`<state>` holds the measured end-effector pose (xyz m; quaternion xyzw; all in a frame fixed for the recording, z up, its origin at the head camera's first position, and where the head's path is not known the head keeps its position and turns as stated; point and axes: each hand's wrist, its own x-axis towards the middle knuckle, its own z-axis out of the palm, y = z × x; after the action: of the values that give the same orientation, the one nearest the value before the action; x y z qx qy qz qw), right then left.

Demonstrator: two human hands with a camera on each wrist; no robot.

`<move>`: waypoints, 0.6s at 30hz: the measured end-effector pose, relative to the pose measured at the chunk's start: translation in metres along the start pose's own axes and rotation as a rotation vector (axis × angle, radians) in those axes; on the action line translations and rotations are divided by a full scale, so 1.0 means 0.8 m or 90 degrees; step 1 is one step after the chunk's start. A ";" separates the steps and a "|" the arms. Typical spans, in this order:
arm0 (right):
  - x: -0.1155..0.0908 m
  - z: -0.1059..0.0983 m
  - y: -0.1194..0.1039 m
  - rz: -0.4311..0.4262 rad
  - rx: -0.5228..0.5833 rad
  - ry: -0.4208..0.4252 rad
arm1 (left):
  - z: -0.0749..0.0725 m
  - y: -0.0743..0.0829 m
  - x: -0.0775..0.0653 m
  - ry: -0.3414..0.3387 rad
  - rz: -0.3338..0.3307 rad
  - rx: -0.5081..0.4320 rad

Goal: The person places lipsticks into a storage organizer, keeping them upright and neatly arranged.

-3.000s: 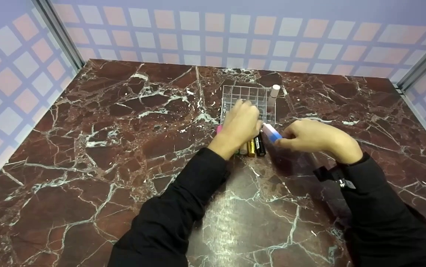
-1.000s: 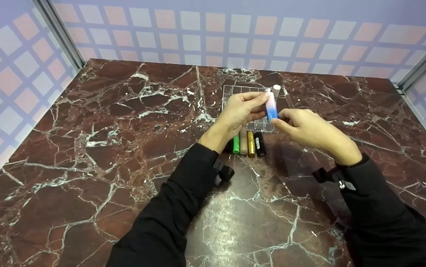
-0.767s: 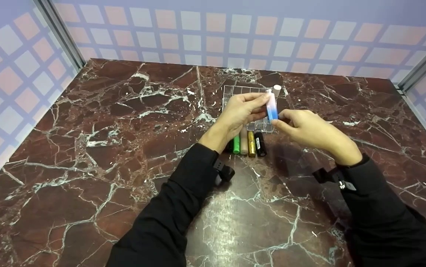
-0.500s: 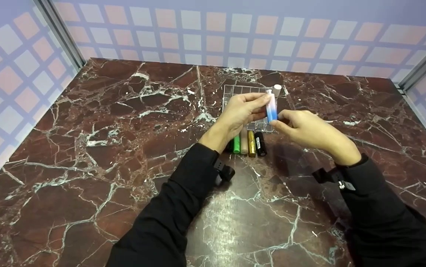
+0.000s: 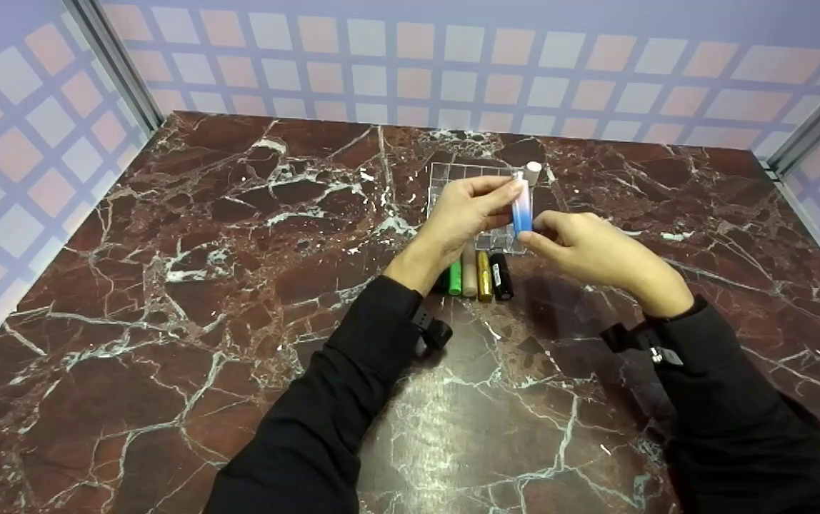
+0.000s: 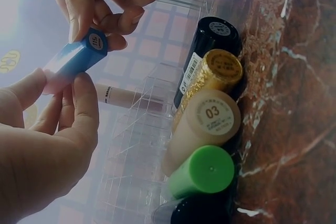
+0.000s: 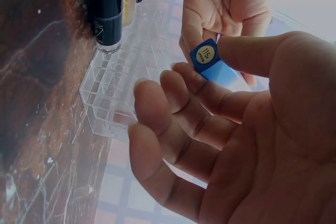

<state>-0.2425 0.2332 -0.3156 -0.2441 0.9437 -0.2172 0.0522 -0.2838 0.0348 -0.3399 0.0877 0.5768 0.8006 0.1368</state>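
Observation:
A lipstick [image 5: 522, 208], fading from pale pink to blue, is held nearly upright between both hands over the right part of a clear compartment organizer [image 6: 126, 177]. My left hand [image 5: 458, 218] pinches its pale upper end between thumb and fingers. At the blue lower end, my right hand [image 5: 588, 248] pinches it with thumb and index finger, the other fingers loosely bent in the right wrist view. The round label on the blue base [image 7: 205, 54] reads 115 and LIPSTICK. My left hand hides much of the organizer in the head view.
In front of the organizer several tubes lie side by side: black [image 5: 501, 277], gold [image 5: 484, 277], beige [image 5: 469, 275], green [image 5: 455, 280] and a dark one [image 6: 202, 211]. A white-capped tube [image 5: 533, 172] stands upright at the organizer's back right. Patterned panels [image 5: 410, 64] border the marbled table [image 5: 238, 300].
Since three seconds ago, my left hand has come off the organizer's front and taken the lipstick's upper end. The lipstick has risen from a tilt to upright. Over the last second, little has moved.

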 end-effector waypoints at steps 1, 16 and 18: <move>0.000 0.000 0.000 0.001 0.002 -0.002 | 0.000 0.000 0.000 -0.001 0.000 0.002; 0.001 -0.006 0.004 0.006 0.018 0.008 | 0.002 0.006 0.002 0.003 0.045 0.037; 0.000 -0.007 0.004 0.015 0.018 0.014 | 0.002 0.008 0.002 0.006 0.061 0.045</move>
<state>-0.2451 0.2380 -0.3119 -0.2299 0.9438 -0.2327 0.0478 -0.2854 0.0351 -0.3337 0.1160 0.6003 0.7859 0.0923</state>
